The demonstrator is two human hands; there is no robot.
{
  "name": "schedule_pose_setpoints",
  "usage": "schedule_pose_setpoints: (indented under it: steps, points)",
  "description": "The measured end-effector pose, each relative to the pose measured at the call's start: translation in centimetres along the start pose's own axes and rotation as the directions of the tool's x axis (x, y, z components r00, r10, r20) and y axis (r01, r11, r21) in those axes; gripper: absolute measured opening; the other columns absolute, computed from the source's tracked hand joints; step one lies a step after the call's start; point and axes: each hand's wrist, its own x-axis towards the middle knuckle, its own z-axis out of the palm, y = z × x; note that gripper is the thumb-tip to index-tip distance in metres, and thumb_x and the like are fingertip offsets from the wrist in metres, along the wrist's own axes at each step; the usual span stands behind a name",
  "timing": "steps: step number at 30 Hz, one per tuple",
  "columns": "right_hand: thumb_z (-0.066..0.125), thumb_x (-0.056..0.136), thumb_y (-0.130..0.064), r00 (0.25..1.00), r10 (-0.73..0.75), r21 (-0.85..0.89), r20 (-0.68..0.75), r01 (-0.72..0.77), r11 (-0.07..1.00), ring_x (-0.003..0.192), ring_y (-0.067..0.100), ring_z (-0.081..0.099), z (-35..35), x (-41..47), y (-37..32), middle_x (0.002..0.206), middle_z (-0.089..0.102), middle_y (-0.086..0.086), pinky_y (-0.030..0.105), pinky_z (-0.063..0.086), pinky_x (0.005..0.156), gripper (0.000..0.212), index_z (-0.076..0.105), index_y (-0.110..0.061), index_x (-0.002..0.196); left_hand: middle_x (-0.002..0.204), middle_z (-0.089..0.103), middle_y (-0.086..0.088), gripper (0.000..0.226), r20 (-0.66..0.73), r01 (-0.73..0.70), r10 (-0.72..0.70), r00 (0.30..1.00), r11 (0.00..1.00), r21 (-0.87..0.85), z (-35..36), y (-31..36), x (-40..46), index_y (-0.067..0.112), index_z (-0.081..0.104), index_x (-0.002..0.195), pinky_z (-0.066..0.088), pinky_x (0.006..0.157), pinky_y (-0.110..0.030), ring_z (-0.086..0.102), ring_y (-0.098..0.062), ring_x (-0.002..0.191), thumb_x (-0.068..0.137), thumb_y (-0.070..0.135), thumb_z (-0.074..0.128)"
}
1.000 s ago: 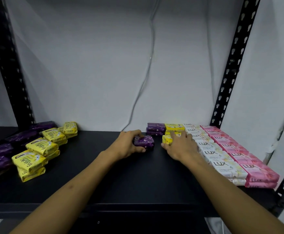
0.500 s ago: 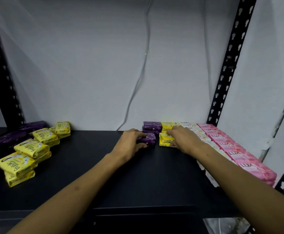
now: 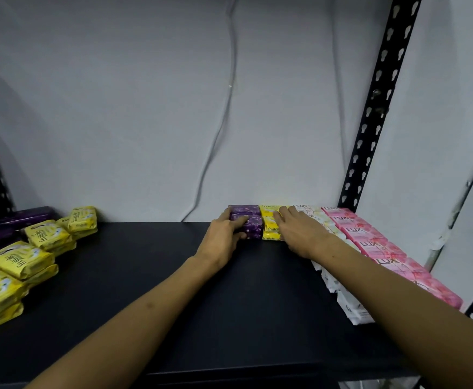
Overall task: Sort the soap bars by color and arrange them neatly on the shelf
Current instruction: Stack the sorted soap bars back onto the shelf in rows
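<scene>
1. Background: plain grey-white wall (image 3: 117, 108) with a thin grey cable (image 3: 224, 122) hanging down it; black perforated metal upright (image 3: 375, 108) at right rear.
2. Surface: matte black shelf board (image 3: 173, 290), bare across the middle.
3. Right end, sorted rows running front to back, packed side by side: pink wrapped soap bars (image 3: 370, 237) outermost, white wrapped soap bars (image 3: 350, 307) next, partly hidden by the right forearm.
4. Rear centre, against the wall: short stack of yellow wrapped soap bars (image 3: 270, 227) touching the white row; purple wrapped soap bars (image 3: 250, 220) touching the yellow stack on its left.
5. Left hand (image 3: 224, 240): fingers curled round the front purple bar, thumb on its near edge, holding it against the purple stack.
6. Right hand (image 3: 300, 234): fingers straight, lying flat on top of the yellow stack, palm over the white row. Pressing, not pinching.
7. Left end, unsorted: loose yellow wrapped soap packs (image 3: 19, 259) stacked in twos along a diagonal, dark purple wrapped soap packs (image 3: 24, 217) behind them, partly hidden; well apart from the sorted group.
</scene>
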Motion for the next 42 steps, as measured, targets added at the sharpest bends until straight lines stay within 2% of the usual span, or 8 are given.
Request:
schedule_pose_setpoints:
  steps: [4,9,14,20,24,30,37,42]
  points:
    - [0.05,0.102,-0.033,1.0,-0.028,0.014,-0.001,0.028,1.0,0.132,0.031,0.035,0.1,0.1,0.5,0.147,0.032,0.018,0.037,0.038,0.105,0.066,0.021,0.0,0.151,0.15,0.039,-0.013,0.038,0.01,0.03,-0.03,1.0,0.999,-0.025,0.8,0.1,0.4,0.015,0.056,0.14,0.033,0.106,-0.019,0.055,-0.033,0.124,0.102,0.018,0.055]
    - [0.053,0.099,-0.014,1.0,0.003,0.024,-0.029,-0.003,1.0,0.13,0.03,0.037,0.6,0.3,0.6,0.144,0.036,0.018,0.036,0.042,0.102,0.057,0.027,-0.001,0.149,0.15,0.036,-0.018,0.038,-0.026,0.073,-0.074,0.997,0.997,-0.035,2.3,0.4,1.0,0.018,0.053,0.142,0.047,0.105,-0.038,0.06,-0.036,0.112,0.104,0.016,0.048]
    - [0.057,0.099,-0.021,0.999,-0.012,0.089,0.03,0.01,0.996,0.13,0.028,0.036,0.2,0.6,0.9,0.142,0.037,0.016,0.035,0.044,0.1,0.061,0.029,-0.002,0.149,0.147,0.038,-0.012,0.048,-0.038,0.079,-0.084,0.996,0.992,-0.098,2.4,0.5,1.0,0.018,0.049,0.146,0.041,0.107,-0.024,0.057,-0.017,0.109,0.099,0.011,0.056]
    - [0.077,0.083,-0.029,0.989,0.003,0.224,0.151,-0.037,0.974,0.11,0.025,0.048,-1.6,1.9,1.8,0.102,0.044,0.006,0.032,0.041,0.075,0.046,0.059,-0.006,0.118,0.148,0.04,-0.006,0.056,-0.001,0.085,-0.086,0.996,0.986,-0.146,2.0,0.2,1.0,0.019,0.045,0.149,0.037,0.115,-0.034,0.051,-0.027,0.129,0.096,0.022,0.064]
    - [0.083,0.076,-0.032,0.986,0.03,0.251,0.162,-0.07,0.965,0.11,0.026,0.05,-2.2,2.1,1.8,0.11,0.051,0.009,0.037,0.047,0.08,0.06,0.057,-0.009,0.124,0.138,0.045,-0.005,0.062,-0.008,0.11,-0.113,0.994,0.98,-0.166,1.2,0.4,0.5,0.026,0.042,0.149,0.045,0.107,-0.039,0.056,-0.027,0.121,0.093,0.03,0.068]
    - [0.077,0.078,-0.05,0.999,0.045,0.303,-0.02,-0.037,0.952,0.113,0.026,0.048,-5.1,2.6,-1.3,0.117,0.051,0.007,0.036,0.043,0.08,0.072,0.049,-0.015,0.134,0.141,0.052,-0.006,0.061,-0.085,0.162,-0.172,0.981,0.98,-0.115,-4.1,-0.5,-1.8,0.021,0.049,0.143,0.041,0.106,-0.036,0.047,-0.023,0.132,0.09,0.042,0.07]
    - [0.07,0.084,-0.054,0.991,-0.108,0.678,-0.082,0.135,0.723,0.124,0.022,0.05,-10.0,5.5,-12.5,0.138,0.052,0.005,0.038,0.045,0.101,0.078,0.04,-0.02,0.148,0.129,0.064,-0.002,0.037,-0.142,0.299,-0.279,0.95,0.943,0.146,-15.5,-5.1,-8.3,0.025,0.063,0.125,0.046,0.098,-0.033,0.056,-0.02,0.121,0.09,0.035,0.07]
    - [0.072,0.084,-0.053,0.965,-0.226,0.834,-0.137,0.235,0.499,0.102,0.015,0.057,-13.1,6.0,-23.0,0.116,0.06,0.0,0.027,0.046,0.084,0.056,0.053,-0.02,0.125,0.117,0.07,-0.003,0.025,-0.208,0.462,-0.42,0.883,0.854,0.238,-24.7,-10.1,-13.9,0.022,0.07,0.116,0.046,0.091,-0.029,0.063,-0.021,0.111,0.091,0.028,0.069]
